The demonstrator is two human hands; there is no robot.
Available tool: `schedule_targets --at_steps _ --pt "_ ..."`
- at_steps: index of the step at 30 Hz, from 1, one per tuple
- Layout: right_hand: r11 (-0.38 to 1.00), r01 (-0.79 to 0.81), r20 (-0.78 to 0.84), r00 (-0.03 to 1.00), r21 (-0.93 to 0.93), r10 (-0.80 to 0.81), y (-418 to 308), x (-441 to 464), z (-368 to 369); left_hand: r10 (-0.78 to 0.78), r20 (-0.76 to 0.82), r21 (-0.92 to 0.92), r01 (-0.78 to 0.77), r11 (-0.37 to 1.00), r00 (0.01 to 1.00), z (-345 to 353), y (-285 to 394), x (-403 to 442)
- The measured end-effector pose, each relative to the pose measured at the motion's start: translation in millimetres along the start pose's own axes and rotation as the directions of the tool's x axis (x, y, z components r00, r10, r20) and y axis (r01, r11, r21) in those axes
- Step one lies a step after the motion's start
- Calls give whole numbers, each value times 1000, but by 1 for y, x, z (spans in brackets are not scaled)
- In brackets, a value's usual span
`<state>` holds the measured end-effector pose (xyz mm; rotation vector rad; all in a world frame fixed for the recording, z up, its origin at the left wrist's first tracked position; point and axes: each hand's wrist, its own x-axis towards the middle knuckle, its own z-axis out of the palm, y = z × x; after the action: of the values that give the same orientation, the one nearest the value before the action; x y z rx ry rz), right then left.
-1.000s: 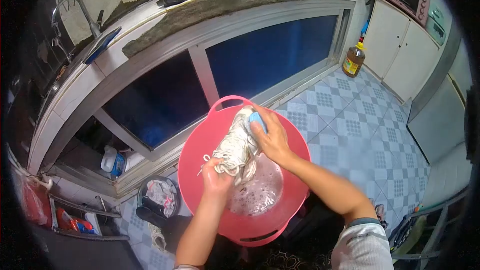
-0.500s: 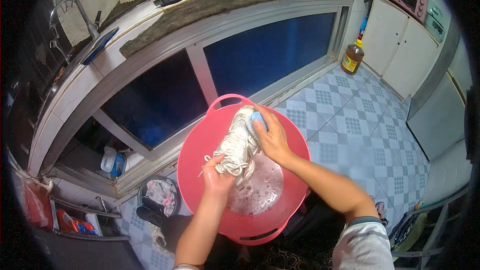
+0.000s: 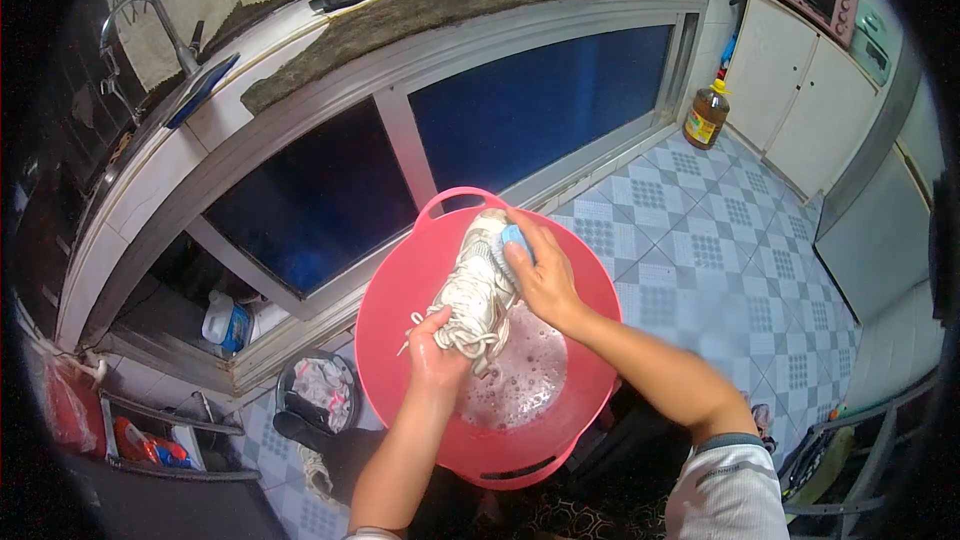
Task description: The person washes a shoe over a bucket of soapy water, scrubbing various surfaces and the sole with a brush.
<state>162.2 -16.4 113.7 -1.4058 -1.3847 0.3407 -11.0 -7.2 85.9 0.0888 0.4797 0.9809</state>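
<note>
A white lace-up shoe is held over the pink basin, its toe pointing away from me and its laces hanging loose. My left hand is closed around the heel end, with the thumb on top. In my right hand is a blue scrubbing brush, its pale bristles against the right side of the shoe near the toe. My right fingers partly hide the brush. Foamy water lies in the bottom of the basin, below the shoe.
A small bin with crumpled waste stands left of the basin. Sliding cabinet doors run behind it under a counter. An oil jug is on the tiled floor by a white cupboard. A faucet rises at far left.
The shoe has shifted very slightly in my left hand's grip. My right hand and the brush stay almost in place along its side.
</note>
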Motion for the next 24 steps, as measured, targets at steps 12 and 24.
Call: schedule_targets --at_steps 12,24 --pt "958 195 336 934 -208 -117 -35 -70 27 -33 -24 109 35 993 999 -5 4 2" --pt "908 -103 -4 994 -406 111 13 27 1 -90 -102 50 95 994 991 -16 -19 -11"
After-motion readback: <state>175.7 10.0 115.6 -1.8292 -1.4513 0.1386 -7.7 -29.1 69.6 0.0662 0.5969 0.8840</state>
